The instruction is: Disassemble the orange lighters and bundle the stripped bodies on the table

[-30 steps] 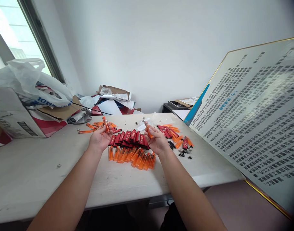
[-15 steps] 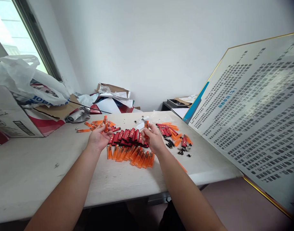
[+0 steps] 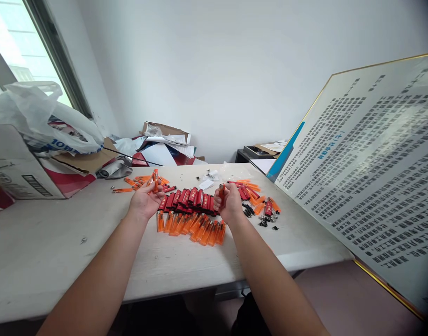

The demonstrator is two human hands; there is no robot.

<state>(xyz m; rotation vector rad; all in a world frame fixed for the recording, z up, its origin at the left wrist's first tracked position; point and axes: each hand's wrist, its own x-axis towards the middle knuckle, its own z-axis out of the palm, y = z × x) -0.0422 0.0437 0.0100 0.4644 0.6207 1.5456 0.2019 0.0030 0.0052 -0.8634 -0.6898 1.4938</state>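
Dozens of lighters sit on the white table (image 3: 59, 242): a tight row of red lighters (image 3: 187, 200), a fanned row of orange lighters (image 3: 189, 232) just in front of it, and loose piles (image 3: 256, 198) to either side. Over that red row, the left hand (image 3: 145, 201) grips an orange lighter (image 3: 155, 181) upright, and the right hand (image 3: 229, 203) closes on a second orange lighter (image 3: 221, 191). Small black parts (image 3: 266, 222) lie to its right.

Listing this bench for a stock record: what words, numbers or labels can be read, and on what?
"10B", in blue, on the plastic bag
Board: dense dark print, too small to read
Carton: barcode, unreadable
Red lighters: markings too small to read
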